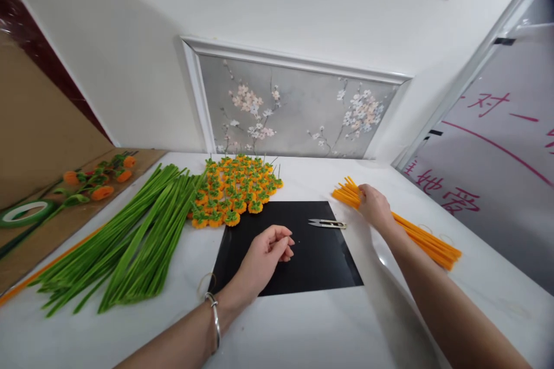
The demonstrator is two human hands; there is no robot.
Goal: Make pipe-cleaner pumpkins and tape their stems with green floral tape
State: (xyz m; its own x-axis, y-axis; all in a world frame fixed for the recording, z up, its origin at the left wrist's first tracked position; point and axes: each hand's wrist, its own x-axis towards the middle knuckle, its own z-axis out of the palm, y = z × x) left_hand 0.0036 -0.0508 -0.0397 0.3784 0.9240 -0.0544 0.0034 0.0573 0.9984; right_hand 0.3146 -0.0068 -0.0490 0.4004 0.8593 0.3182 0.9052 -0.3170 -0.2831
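Observation:
A bundle of orange pipe cleaners lies on the right of the table. My right hand is at its far end, fingers bent and closed on the pipe cleaners; the fingertips are partly hidden. Over a black mat rests my left hand, its fingers curled in and nothing visible in them. Small thread snips lie on the mat's right side, between the two hands. Many orange pipe-cleaner blossoms with green tops crowd together behind the mat, some with thin wire stems standing up.
Long green pipe cleaners are spread in a pile on the left. Beyond them, cardboard carries a roll of green tape and a finished orange flower stem. A wall with a floral panel closes the back; a whiteboard stands right.

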